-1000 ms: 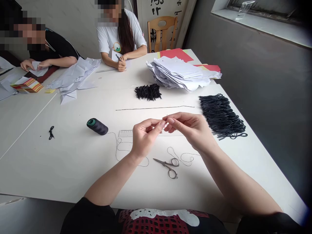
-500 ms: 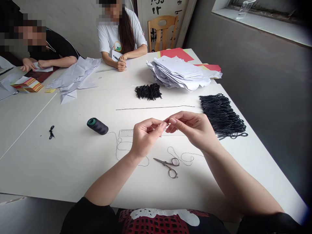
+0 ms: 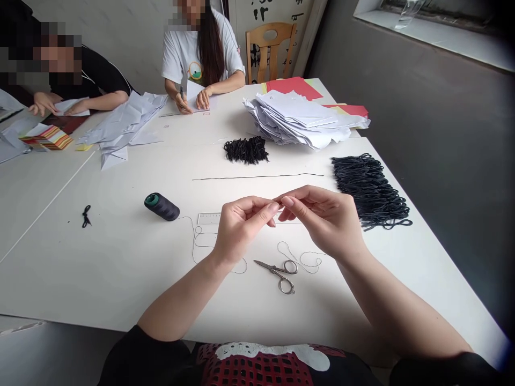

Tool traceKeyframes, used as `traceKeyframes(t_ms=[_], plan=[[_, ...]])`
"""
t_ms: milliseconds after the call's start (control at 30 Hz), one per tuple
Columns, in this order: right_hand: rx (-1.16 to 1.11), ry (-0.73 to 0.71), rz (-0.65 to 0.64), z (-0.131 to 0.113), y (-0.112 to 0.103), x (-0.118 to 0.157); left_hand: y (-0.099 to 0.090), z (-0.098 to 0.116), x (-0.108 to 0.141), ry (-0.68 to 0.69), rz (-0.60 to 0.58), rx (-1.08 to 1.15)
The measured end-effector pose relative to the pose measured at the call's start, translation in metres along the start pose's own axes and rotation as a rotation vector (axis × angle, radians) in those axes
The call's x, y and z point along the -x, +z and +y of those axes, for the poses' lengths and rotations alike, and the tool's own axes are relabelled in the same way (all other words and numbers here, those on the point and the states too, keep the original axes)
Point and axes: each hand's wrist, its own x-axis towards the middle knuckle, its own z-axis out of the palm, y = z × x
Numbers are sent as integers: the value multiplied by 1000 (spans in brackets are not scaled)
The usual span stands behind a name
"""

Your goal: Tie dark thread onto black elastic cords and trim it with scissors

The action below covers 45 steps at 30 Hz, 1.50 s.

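My left hand (image 3: 243,228) and my right hand (image 3: 328,217) meet above the table, thumbs and forefingers pinched tip to tip. Whatever lies between the fingertips is too small to make out. Below them lies a pair of metal scissors (image 3: 277,271), blades slightly apart and pointing left. A clear ruler (image 3: 209,218) is partly hidden behind my hands. Thin dark thread (image 3: 193,246) trails in loose loops from a black spool (image 3: 163,207) lying on its side at the left. More thread curls (image 3: 309,265) beneath my right wrist.
One straight black cord (image 3: 257,177) lies beyond my hands. Black looped cords form a small bundle (image 3: 246,150) and a larger pile (image 3: 370,187) at right. A small black knotted cord (image 3: 86,216) lies left. Paper stacks (image 3: 301,118) stand behind. Two people work across the white table (image 3: 100,279).
My hands stay pinched together, with only slight finger movement. Across the table, the person in white has shifted the pen and paper, and the other person's hand has flattened on a paper.
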Motion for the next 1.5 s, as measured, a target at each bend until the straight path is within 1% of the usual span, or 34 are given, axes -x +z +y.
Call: traceKeyframes(t_ms=[233, 600, 800, 1100, 1233, 1333, 1500], plan=[[-67, 44, -43, -4, 1, 1, 1, 0, 0, 50, 39, 10], [-10, 69, -33, -6, -2, 2, -1, 3, 1, 56, 26, -75], [7, 61, -36, -6, -3, 2, -1, 1, 0, 57, 20, -64], [-11, 105, -54, -5, -3, 1, -1, -1, -1, 55, 3, -33], [-15, 111, -37, -4, -2, 2, -1, -2, -1, 45, -11, -32], [-41, 142, -36, -6, -2, 2, -1, -3, -2, 42, -6, -37], [-171, 249, -99, -8, -2, 0, -2, -4, -3, 58, 19, 4]])
